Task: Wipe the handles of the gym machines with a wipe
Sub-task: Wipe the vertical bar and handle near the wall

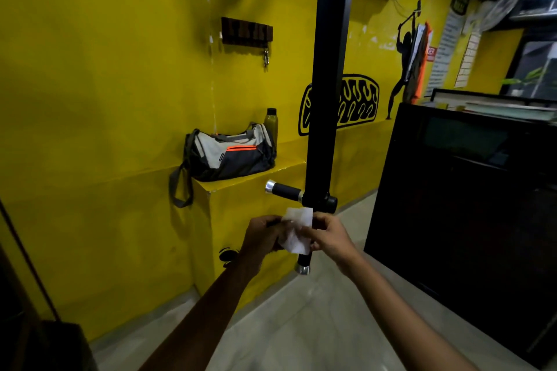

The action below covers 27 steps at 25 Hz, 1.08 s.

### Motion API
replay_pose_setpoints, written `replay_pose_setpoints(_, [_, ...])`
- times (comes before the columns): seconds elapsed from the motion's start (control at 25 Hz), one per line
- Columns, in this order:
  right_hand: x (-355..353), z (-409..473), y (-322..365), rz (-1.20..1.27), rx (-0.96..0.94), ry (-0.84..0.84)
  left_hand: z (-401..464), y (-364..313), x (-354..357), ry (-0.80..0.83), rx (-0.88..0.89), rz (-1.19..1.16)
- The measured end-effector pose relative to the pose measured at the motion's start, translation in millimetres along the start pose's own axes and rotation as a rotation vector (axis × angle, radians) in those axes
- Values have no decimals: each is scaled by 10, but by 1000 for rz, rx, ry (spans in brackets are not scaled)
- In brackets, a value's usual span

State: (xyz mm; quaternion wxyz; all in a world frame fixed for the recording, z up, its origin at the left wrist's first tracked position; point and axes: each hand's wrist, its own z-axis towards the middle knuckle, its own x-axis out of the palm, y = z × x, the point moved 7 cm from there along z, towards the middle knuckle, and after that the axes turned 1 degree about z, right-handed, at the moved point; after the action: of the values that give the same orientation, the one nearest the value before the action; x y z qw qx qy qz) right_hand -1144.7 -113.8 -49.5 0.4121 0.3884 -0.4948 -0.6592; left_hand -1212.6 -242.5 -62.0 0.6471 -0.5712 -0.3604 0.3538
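— White wipe [297,232], both hands on it. Where exactly is it sitting?

— Against the near handle [304,256], the black grip that points down toward the floor from the foot of the black upright bar [328,75]. The left hand [262,235] pinches the wipe's left edge, and the right hand [328,238] has its fingers curled onto the right side, pressing the sheet to the grip. Only the handle's lower stretch and its chrome cap show below the sheet.

— And the other handle [283,190]?

— Sticking out sideways toward the yellow ledge [247,182], just off the ledge's front corner where the grey gym bag [229,153] sits. Bare, no wipe on it yet.

— So how would you do this one properly?

— I'd wrap the sheet right round the grip rather than dabbing one face, close one hand around it, then draw it down to the chrome cap with a slight twist so the back gets covered too. The bar looks free to swing, so steadying it with the spare hand seems wise. Then refold to a fresh face for the sideways handle.
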Motion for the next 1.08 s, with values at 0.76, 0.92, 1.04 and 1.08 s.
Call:
replay_pose_setpoints(0.76, [-44,12,-151,179,109,13,5,22,-44,286,-15,-102])
replay_pose_setpoints(0.92, [-89,31,-197,198,145,-76,65,26,-43,226,-56,-90])
replay_pose_setpoints(1.04, [-106,23,-207,174,119,-129,137,59,-8,247,21,17])
replay_pose_setpoints(1.08, [-134,36,-228,136,103,-141,170,72,4,249,71,85])
